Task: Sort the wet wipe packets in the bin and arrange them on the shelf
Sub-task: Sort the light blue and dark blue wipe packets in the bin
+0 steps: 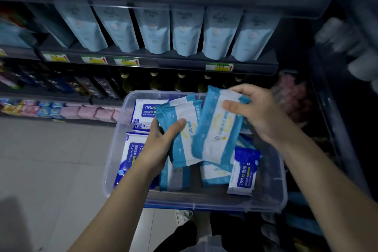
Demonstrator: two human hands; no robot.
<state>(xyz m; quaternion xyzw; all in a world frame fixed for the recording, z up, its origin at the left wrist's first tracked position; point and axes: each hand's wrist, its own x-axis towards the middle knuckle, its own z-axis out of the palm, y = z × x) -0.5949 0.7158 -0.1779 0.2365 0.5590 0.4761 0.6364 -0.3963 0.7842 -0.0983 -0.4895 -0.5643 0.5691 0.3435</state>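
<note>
A clear plastic bin (114,161) holds several wet wipe packets. My left hand (158,145) grips a small stack of light-blue-and-white packets (182,127) above the bin, thumb across the front. My right hand (257,116) holds another light-blue-and-white packet (214,139) by its upper end, overlapping the stack. Dark-blue "75% Alcohol Wipes" packets lie in the bin at the left (145,112) and at the front right (244,172). More light-blue packets (214,174) lie on the bin floor under my hands.
Dark shelves (159,62) stand behind the bin, carrying pale blue pouches (186,30), bottles below them and small pastel packs (61,110) at the lowest level. Grey tiled floor (51,159) lies to the left. A dark rack (337,129) rises on the right.
</note>
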